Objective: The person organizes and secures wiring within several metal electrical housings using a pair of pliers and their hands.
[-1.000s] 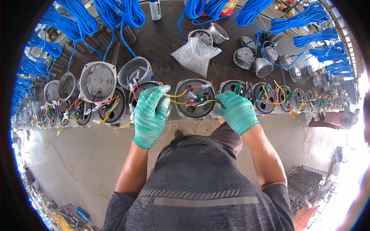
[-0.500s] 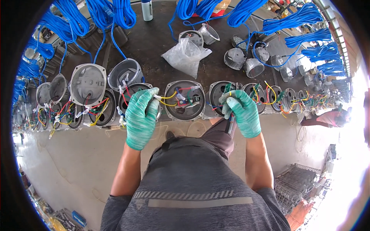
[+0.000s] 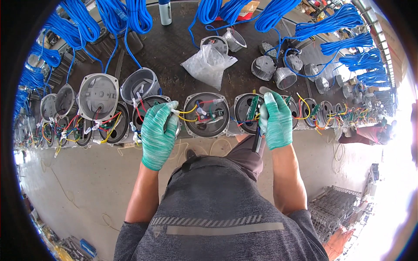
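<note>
My left hand, in a green-and-white glove, pinches the ends of yellow wires by a white connector. These wires run to a round grey metal housing between my hands, which holds a small circuit board with red and blue wires. My gloved right hand is at the right rim of another round housing with a green board. Its fingers are closed around a narrow dark tool that sticks out below them; its kind is unclear. The forefinger points up and away.
Wired housings line the table's near edge on both sides. Behind them lie a clear plastic bag, open grey housings, clear-walled cups and blue cable coils. A bottle stands far back. A wire crate is at lower right.
My right hand has turned more upright and its forefinger has stretched up and away. My left hand keeps its pinch on the yellow wires, almost still.
</note>
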